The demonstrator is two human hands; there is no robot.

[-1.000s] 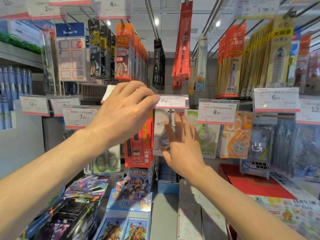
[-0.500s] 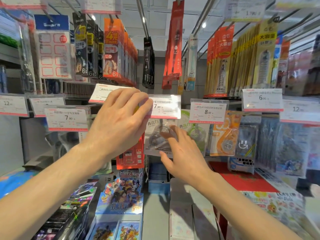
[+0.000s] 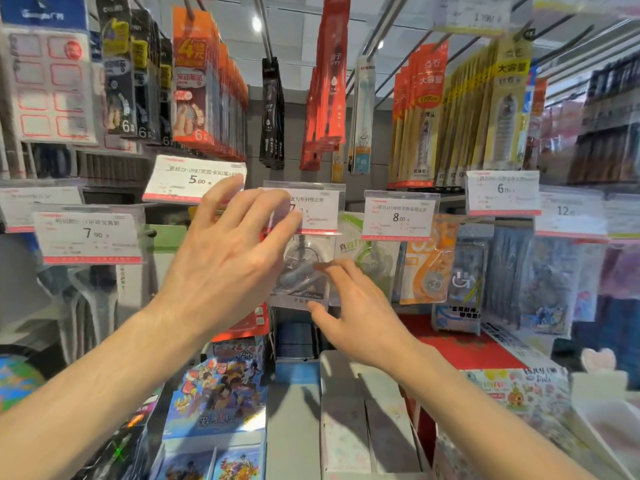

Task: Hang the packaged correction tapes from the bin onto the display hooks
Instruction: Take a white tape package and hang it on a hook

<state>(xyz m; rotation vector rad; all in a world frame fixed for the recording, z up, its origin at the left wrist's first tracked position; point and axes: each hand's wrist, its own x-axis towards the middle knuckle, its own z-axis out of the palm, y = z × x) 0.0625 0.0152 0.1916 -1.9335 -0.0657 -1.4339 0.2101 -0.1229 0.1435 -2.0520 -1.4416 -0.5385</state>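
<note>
A clear packaged correction tape (image 3: 300, 271) hangs on a display hook under a flip-down price tag (image 3: 320, 209). My left hand (image 3: 225, 271) hovers in front of that tag's left side, fingers spread, holding nothing. My right hand (image 3: 360, 317) is just below and right of the package. Its index fingertip rests on the package front and its thumb sits at the lower edge, fingers apart. A green correction tape pack (image 3: 369, 252) and an orange one (image 3: 429, 268) hang on the hooks to the right. The hook itself is hidden behind the tag.
Pen refill and eraser packs (image 3: 204, 84) hang on the rows above. More price tags (image 3: 400, 214) line the hook fronts. A white cardboard box (image 3: 363, 417) stands below my right arm, with boxes of cartoon cards (image 3: 214, 396) to its left.
My left hand has let go of the price tag it held up, and its fingers have spread. My right hand has slid down to the package's lower edge. The view has moved closer.
</note>
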